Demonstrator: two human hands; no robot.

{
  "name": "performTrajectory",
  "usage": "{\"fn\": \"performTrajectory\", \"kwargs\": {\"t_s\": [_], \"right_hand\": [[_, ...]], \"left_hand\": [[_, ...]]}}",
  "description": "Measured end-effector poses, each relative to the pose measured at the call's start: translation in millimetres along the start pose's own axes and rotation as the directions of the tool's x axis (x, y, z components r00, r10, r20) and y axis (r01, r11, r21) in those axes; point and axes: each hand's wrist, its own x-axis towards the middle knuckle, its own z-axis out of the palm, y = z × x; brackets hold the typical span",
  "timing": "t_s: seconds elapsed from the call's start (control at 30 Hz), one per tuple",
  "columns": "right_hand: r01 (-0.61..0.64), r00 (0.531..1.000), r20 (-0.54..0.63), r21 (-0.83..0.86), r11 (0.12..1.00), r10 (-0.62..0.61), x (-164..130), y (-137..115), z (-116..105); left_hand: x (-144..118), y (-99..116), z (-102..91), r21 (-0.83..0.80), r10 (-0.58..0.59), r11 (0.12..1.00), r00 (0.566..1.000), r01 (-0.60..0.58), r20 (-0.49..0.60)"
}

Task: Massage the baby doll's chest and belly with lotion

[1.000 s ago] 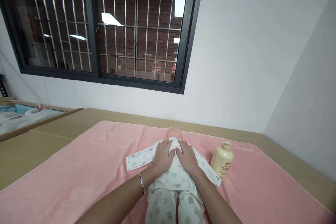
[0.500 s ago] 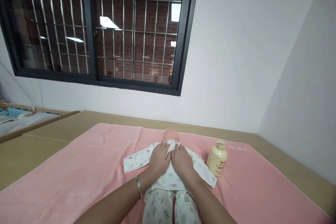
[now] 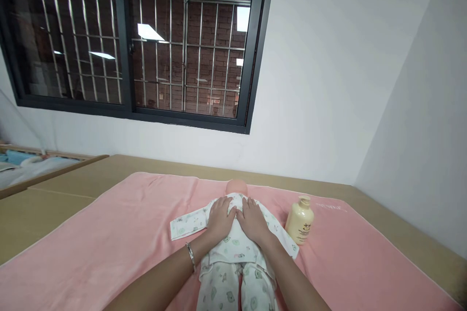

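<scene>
A baby doll (image 3: 237, 248) in a white printed top and trousers lies on a pink blanket (image 3: 120, 233), its head toward the wall and its sleeves spread to both sides. My left hand (image 3: 220, 219) rests flat on the left of the doll's upper body, fingers stretched toward its head. On the right of the upper body lies my right hand (image 3: 253, 221), also flat with its fingers out. The two thumbs nearly meet in the middle. A silver bracelet (image 3: 190, 255) circles my left wrist. Whether the doll lies face up or face down I cannot tell.
A cream pump bottle (image 3: 300, 221) stands on the blanket, close to the doll's right-hand sleeve. Under the blanket is a wooden tabletop (image 3: 69, 189) reaching to the white wall. A dark-framed, barred window (image 3: 186, 48) is above. Blue and white bedding (image 3: 32, 167) shows at far left.
My thumbs have drawn slightly apart at the tips, while both palms stay on the doll. The whole view has shifted a little.
</scene>
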Motion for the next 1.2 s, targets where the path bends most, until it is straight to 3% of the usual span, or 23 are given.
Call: {"fn": "performTrajectory", "kwargs": {"t_s": [0.4,0.87,1.2], "right_hand": [[0.022,0.999,0.045,-0.016,1.000,-0.021,-2,1,-4],[-0.023,0.999,0.030,0.061,0.998,0.022,3,3,-2],[-0.058,0.998,0.029,0.102,0.993,0.056,-6,-7,-16]], "left_hand": [[1,0,1.8,0.025,-0.018,1.000,0.999,0.017,0.037],[-3,2,0.1,0.052,0.020,0.998,1.000,-0.020,-0.006],[-7,11,-5.6,0.022,0.043,0.999,0.999,-0.042,-0.017]]}}
